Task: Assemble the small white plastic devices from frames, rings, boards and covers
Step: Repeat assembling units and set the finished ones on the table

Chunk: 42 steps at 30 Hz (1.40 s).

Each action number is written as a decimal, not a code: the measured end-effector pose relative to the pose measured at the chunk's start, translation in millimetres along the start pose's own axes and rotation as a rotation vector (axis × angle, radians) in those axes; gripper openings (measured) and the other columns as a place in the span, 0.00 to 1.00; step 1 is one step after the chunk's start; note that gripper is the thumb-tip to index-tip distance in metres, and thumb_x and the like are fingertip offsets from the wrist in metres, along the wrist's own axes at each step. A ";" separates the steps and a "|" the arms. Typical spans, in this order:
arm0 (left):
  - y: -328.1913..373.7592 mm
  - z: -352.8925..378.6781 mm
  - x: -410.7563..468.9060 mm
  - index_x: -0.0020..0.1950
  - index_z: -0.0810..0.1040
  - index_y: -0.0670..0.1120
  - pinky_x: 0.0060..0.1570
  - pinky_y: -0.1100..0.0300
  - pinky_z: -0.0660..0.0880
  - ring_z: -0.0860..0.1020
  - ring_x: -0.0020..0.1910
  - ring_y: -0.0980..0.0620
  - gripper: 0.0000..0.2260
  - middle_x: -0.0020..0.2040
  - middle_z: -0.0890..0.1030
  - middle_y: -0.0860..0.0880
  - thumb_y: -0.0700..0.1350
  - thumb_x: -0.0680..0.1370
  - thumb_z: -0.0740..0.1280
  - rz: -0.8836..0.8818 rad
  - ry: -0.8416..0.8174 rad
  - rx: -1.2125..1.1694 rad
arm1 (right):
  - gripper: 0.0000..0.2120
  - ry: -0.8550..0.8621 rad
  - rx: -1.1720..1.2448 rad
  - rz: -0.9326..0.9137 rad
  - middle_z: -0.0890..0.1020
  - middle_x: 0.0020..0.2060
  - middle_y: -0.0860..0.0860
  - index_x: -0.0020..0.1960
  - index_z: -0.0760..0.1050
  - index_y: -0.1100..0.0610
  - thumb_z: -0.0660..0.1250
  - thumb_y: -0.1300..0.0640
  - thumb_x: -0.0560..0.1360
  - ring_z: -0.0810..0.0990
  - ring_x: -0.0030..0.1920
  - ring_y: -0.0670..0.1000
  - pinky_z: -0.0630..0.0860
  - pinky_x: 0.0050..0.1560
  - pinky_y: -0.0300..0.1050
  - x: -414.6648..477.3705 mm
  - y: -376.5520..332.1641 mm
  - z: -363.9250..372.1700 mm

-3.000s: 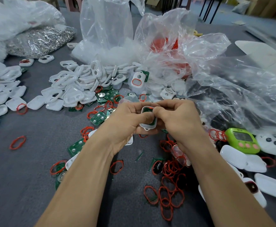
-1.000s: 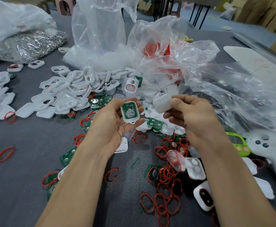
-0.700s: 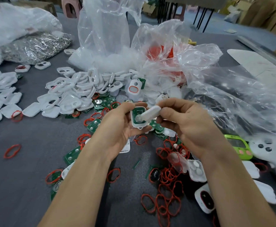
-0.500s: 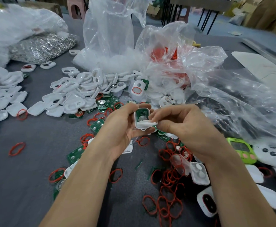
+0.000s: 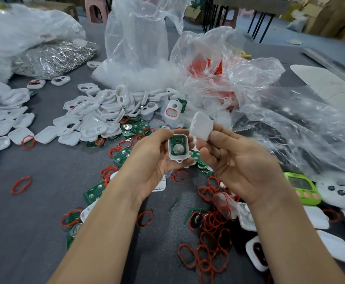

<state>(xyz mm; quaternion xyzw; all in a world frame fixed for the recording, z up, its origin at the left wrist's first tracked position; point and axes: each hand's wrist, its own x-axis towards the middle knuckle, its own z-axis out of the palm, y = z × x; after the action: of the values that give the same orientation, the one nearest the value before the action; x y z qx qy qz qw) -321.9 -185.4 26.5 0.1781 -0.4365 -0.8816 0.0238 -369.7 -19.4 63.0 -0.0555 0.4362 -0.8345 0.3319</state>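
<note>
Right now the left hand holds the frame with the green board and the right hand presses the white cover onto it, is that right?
Nearly: the head view shows the right hand holding the white cover up beside the frame, not on it.

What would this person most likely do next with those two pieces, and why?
Probably lower the white cover in the right hand onto the frame that the left hand holds, then press it shut: the green board and coin cell lie exposed, and the cover is held apart from it.
</note>
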 end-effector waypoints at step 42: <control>-4.6 2.3 -6.9 0.60 0.82 0.40 0.52 0.48 0.83 0.83 0.51 0.46 0.13 0.57 0.85 0.40 0.34 0.83 0.59 0.027 -0.228 0.095 | 0.12 0.314 -0.914 -0.227 0.86 0.34 0.41 0.39 0.85 0.44 0.72 0.57 0.78 0.82 0.33 0.38 0.74 0.33 0.33 11.0 22.7 1.3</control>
<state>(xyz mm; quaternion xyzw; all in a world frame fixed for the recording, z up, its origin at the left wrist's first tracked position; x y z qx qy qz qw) -315.7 -179.4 26.2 0.0716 -0.4801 -0.8740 -0.0224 -366.2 -36.0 44.2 -0.1161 0.7936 -0.5870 0.1107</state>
